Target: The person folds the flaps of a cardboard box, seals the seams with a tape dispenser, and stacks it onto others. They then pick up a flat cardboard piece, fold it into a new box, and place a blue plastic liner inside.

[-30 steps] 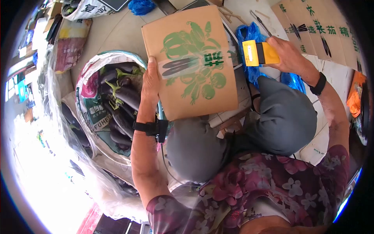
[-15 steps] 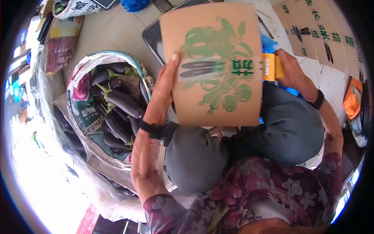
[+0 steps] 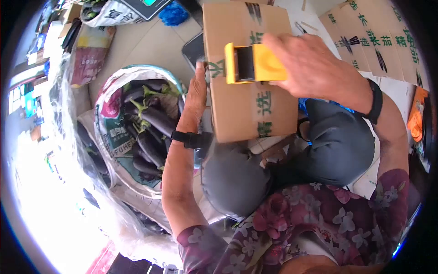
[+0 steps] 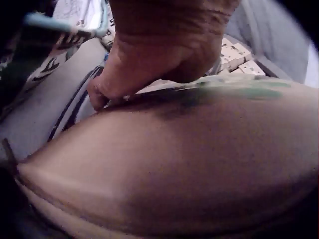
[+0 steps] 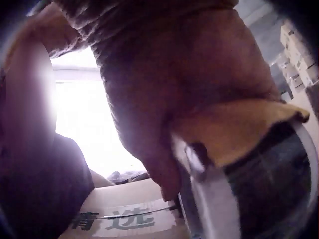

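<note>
A taped cardboard box (image 3: 242, 107) with green characters stands between the knees. My right hand (image 3: 315, 68) grips a yellow tape dispenser (image 3: 269, 64), held over the middle of the box's upturned narrow side. The right wrist view shows the dispenser's roll of tape (image 5: 271, 174) close to the cardboard. Along the box's left edge lies my left hand (image 3: 196, 98), its visible fingers fairly straight against the side. Seen from the left wrist, that hand (image 4: 154, 55) touches a box face with a green print (image 4: 254, 93); most of its fingers are hidden.
To the left stands a round woven sack (image 3: 118, 157) of eggplants (image 3: 148, 146). Flattened printed cardboard (image 3: 374, 43) lies at the far right. Blue plastic (image 3: 173, 13) and a dark scale (image 3: 143, 7) are at the top, and clear plastic sheeting (image 3: 68, 118) hangs on the left.
The box has turned from its vegetable-printed face to a narrow side with characters. My right hand has brought the tape dispenser from the right over the box. My left hand stays at the left edge.
</note>
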`<act>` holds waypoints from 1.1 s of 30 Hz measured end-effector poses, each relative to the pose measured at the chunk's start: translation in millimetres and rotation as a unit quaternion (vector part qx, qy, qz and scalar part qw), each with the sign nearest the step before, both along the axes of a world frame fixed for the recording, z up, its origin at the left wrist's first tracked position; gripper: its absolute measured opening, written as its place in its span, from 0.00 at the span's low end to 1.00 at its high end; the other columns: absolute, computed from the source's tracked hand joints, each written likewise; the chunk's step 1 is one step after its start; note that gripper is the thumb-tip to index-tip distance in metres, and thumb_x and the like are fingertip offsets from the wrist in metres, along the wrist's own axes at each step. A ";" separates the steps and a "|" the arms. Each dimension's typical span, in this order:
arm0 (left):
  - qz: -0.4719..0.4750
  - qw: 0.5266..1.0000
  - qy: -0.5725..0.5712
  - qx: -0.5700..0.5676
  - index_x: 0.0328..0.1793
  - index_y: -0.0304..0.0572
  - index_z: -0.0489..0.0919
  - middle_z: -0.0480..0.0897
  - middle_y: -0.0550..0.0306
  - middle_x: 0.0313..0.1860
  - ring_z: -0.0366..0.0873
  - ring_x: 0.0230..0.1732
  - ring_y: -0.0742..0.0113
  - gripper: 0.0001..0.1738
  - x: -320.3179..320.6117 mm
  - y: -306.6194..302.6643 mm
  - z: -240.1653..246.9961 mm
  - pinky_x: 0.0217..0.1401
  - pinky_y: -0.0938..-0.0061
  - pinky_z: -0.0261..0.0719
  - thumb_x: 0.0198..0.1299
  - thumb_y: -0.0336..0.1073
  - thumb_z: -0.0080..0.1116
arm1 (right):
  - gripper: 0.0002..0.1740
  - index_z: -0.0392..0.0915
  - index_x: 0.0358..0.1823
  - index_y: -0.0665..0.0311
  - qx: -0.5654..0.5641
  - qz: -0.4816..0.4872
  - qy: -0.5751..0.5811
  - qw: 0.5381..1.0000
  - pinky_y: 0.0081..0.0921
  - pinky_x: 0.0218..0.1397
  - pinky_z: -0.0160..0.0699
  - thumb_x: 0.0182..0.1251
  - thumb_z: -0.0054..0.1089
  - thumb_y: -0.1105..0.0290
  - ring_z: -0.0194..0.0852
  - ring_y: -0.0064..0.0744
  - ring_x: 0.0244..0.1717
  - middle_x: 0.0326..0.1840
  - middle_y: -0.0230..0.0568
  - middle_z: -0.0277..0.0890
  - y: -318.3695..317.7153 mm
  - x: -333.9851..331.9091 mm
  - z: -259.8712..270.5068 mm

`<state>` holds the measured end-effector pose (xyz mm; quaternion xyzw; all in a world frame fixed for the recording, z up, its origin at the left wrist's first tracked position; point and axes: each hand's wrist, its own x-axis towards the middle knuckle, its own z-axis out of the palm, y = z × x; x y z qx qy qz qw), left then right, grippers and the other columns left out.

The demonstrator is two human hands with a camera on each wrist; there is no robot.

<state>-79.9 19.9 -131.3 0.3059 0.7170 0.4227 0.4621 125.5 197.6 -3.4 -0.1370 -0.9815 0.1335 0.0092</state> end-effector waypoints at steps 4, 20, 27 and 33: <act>0.128 0.954 -0.272 0.013 0.66 0.40 0.75 0.82 0.49 0.55 0.80 0.56 0.59 0.40 -1.5 23.5 73.0 0.59 0.67 0.78 0.73 0.66 0.27 | 0.21 0.72 0.40 0.71 -0.010 0.027 -0.019 0.999 0.45 0.35 0.81 0.44 0.68 0.70 0.83 0.56 0.31 0.26 0.56 0.80 -18.0 -45.2 16.6; 0.028 0.921 0.378 -0.094 0.55 0.39 0.80 0.83 0.29 0.41 0.78 0.49 0.28 0.34 -19.2 42.6 54.9 0.55 0.43 0.73 0.74 0.60 0.32 | 0.30 0.69 0.50 0.70 -0.038 0.057 0.066 0.995 0.46 0.35 0.79 0.49 0.71 0.64 0.82 0.56 0.31 0.27 0.54 0.79 -3.1 -13.5 1.5; 0.024 0.895 0.443 -0.048 0.52 0.39 0.81 0.82 0.32 0.44 0.77 0.50 0.28 0.34 -38.3 29.6 24.0 0.53 0.46 0.72 0.74 0.60 0.32 | 0.32 0.66 0.52 0.65 -0.039 -0.029 -0.003 0.999 0.45 0.42 0.79 0.53 0.73 0.58 0.80 0.58 0.42 0.42 0.55 0.78 32.4 80.6 -13.3; 0.084 0.919 0.379 -0.074 0.42 0.23 0.82 0.82 0.25 0.36 0.80 0.45 0.32 0.47 -27.0 35.7 46.1 0.50 0.51 0.74 0.71 0.69 0.33 | 0.32 0.65 0.52 0.63 -0.050 -0.076 -0.013 0.996 0.45 0.43 0.78 0.53 0.74 0.57 0.78 0.59 0.44 0.44 0.54 0.76 64.4 166.5 -75.0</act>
